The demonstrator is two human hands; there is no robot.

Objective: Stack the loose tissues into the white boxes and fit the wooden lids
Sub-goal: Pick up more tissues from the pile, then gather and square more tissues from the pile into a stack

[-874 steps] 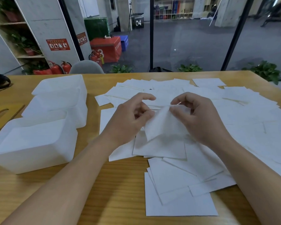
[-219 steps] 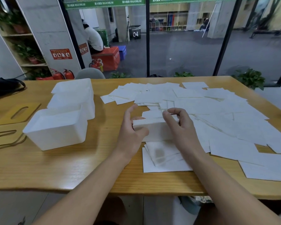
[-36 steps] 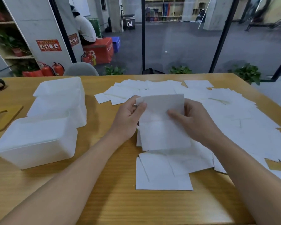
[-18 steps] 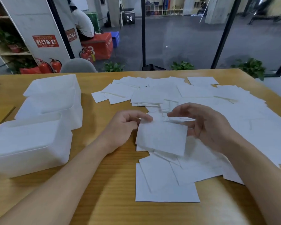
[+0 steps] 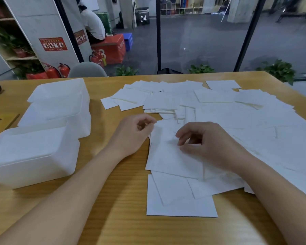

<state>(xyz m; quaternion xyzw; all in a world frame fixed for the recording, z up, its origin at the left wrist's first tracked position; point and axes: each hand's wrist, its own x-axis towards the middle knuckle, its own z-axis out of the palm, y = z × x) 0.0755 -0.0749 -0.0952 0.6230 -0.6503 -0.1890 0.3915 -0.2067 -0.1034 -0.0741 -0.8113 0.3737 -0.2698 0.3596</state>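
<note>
White plastic boxes: three counted, all left of the tissue spread on the wooden table [image 5: 124,218]. The nearest box [image 5: 32,156] stands closest to the table's front edge; the middle box [image 5: 60,119] touches its far side; the far box [image 5: 60,91] appears to sit on or nest in the middle one, but the translucent walls blur the join.

Wooden lids [image 5: 0,121]: a slotted tan edge shows left of the boxes at the frame border, cropped. Count uncertain, one or two. None sits on a box.

Loose tissues [image 5: 228,110]: dozens of flat white sheets overlapping right of the boxes, too many and too layered to count. No tissue visible inside any box, as far as the cloudy walls allow.

Left hand [image 5: 134,133]: between the boxes and the spread, fingers curled inward, thumb and fingertips pinching the upper left corner of a tissue sheet [image 5: 166,152].

Right hand [image 5: 207,144]: over the same sheet, fingers loosely curled, tips at the paper; whether it grips cannot be told.

Writing behind the table: "04" on a dark box [image 5: 142,17]; a "3" on a red block [image 5: 111,48]. A red wall sign [image 5: 53,44] carries print too small to read.
</note>
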